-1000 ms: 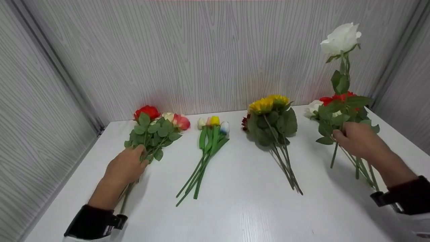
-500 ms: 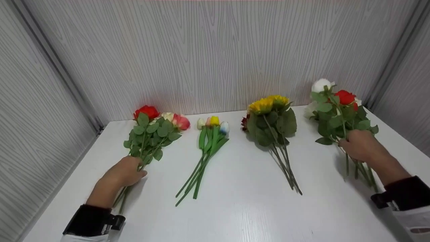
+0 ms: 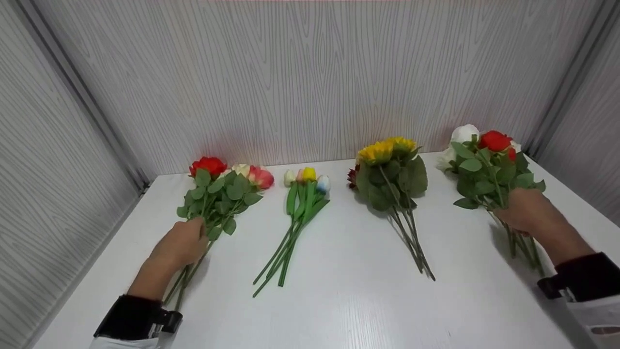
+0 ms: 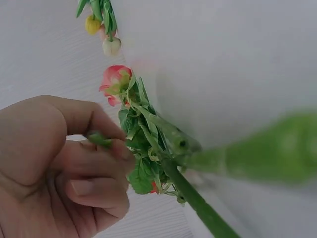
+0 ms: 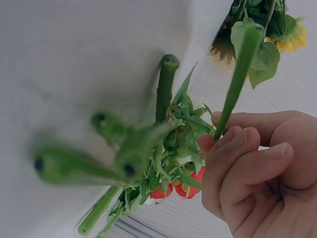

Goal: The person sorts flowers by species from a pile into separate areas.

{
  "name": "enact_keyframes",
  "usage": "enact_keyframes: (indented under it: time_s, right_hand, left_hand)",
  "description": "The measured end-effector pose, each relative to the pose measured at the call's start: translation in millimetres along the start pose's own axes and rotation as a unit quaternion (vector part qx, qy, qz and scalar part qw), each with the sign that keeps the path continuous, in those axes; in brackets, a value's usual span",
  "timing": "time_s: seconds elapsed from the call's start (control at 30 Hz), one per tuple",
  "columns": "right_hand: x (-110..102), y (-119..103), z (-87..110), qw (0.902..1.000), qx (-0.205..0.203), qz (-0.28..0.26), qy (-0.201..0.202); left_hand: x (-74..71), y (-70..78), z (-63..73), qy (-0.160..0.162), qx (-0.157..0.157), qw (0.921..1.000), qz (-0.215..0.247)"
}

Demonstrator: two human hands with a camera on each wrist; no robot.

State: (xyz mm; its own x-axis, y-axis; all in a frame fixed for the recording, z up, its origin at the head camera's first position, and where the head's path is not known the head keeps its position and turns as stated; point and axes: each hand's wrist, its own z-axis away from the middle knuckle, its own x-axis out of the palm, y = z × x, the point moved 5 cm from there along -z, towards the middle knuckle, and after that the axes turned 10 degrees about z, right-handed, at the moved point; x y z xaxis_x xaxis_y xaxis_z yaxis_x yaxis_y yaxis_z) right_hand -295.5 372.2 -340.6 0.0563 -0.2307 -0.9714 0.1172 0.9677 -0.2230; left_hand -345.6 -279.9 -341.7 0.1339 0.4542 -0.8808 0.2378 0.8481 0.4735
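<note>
In the head view my left hand [image 3: 181,242] is at the stems of the left bunch, below its leaves. The left wrist view shows this hand [image 4: 69,163] with curled fingers, pinching a short visible bit of green stem [image 4: 99,139]. The red rose [image 3: 208,166] at the top of that bunch lines up with it. My right hand [image 3: 530,213] is over the stems of the right bunch. Up close, thumb and fingers pinch a green stem [image 5: 237,82], which appears to lead to the white rose [image 3: 465,134], lying against a red rose [image 3: 495,141].
Between the hands lie several tulips [image 3: 300,213] and a bunch of sunflowers [image 3: 378,152] with a dark red flower [image 3: 352,177]. A pink rose [image 3: 261,177] lies in the left bunch. The white table [image 3: 358,300] ends at a grey wood-grain wall [image 3: 310,77].
My right hand has lowered the white rose from upright onto the right bunch. My left hand has slid down the stems and then back up; its red rose has shifted slightly left and down.
</note>
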Motion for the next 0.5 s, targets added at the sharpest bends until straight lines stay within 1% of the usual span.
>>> enact_keyframes:
  time_s: [0.07,0.17,0.27,0.33,0.43,0.5]
  right_hand:
    - [0,1,0.3,1.0,0.002,0.001,-0.001]
    - [-1,2,1.3,0.9999,0.005,0.012,-0.004]
    - [-4,0,2.9,0.9995,0.006,0.029,-0.01]
    - [-7,-3,3.9,0.9994,0.002,0.034,-0.002]
    - [-12,-14,6.1,0.9993,-0.012,0.026,0.025]
    - [-16,-25,8.4,0.9988,-0.025,0.012,0.039]
  left_hand:
    - [-2.7,5.0,-0.8,0.024,0.008,0.9997,0.008]
    - [-7.1,13.9,-1.2,0.068,0.033,0.9971,0.011]
    - [-11.0,23.6,-0.3,0.118,0.056,0.9913,0.014]
    - [-12.4,31.2,0.8,0.145,0.07,0.9867,0.02]
    - [-11.7,45.4,3.5,0.173,0.09,0.9805,0.026]
    - [-9.2,56.7,6.1,0.181,0.103,0.9779,0.022]
